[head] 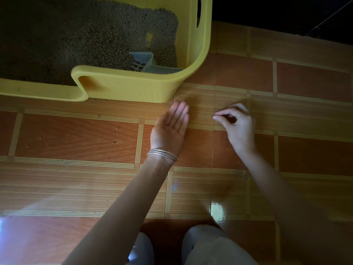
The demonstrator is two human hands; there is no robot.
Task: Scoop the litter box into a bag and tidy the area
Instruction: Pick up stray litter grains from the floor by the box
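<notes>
Where the view begins, two pale-clad knees [202,243] sit over the tiled floor [76,136], and both bare forearms reach forward from them. The left arm runs up and to the right, thin bangles [162,154] at its wrist. The left hand [170,129] lies palm up just above the floor, flat, fingers straight and close together, cupping nothing that can be made out. Just beside it, apart from it, the right hand [236,123] hangs knuckles up with its wrist bent and its fingers curled. Thumb and forefinger tips [215,117] meet in a pinch pointing toward the left palm — whether a grain sits between them is too small to tell. A few stray grains [114,142] dot the tiles to the left. Beyond the hands stands the yellow litter box [133,88], its low entry cut facing the person. Inside, grey litter [76,35] covers the bottom, and a grey-blue scoop [143,62] lies in the near right corner — untouched.
</notes>
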